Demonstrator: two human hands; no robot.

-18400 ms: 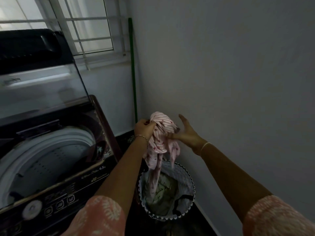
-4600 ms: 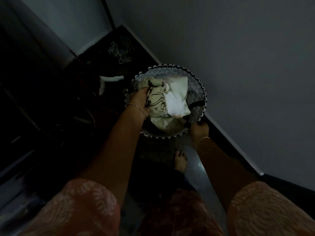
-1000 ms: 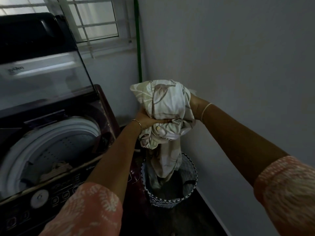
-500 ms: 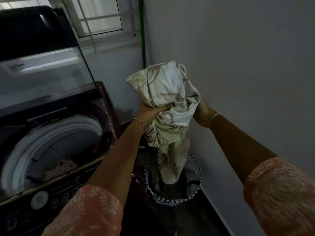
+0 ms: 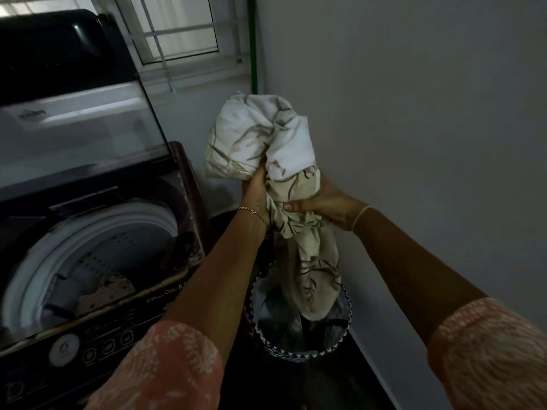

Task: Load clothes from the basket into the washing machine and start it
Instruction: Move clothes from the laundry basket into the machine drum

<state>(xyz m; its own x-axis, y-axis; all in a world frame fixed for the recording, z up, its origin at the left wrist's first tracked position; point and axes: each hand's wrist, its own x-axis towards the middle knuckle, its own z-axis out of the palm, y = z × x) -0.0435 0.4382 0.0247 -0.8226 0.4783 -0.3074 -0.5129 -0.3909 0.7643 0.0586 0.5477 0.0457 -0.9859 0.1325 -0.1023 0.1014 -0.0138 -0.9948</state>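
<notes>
Hands meet at the centre of the frame around a bunched cream cloth with a brown leaf print (image 5: 268,149). The left hand (image 5: 257,194) grips the bundle from the left side, fingers wrapped into the fabric, a thin bracelet on its wrist. The right hand (image 5: 321,202) clamps the same cloth from the right, its thumb pressed across the folds. Most of the cloth is balled up above both hands, while a long tail hangs down from them, its end reaching into the round woven laundry basket with a zigzag rim (image 5: 299,352) at the lower centre of the frame, beside the pale wall. That basket holds dark clothing, hard to make out in the dim light. At the left of the frame stands the dark top-loading washing machine (image 5: 97,341), its lid raised, and a pink striped garment (image 5: 105,291) lies inside the white drum. A green pole (image 5: 252,45) stands in the corner at the upper centre.
</notes>
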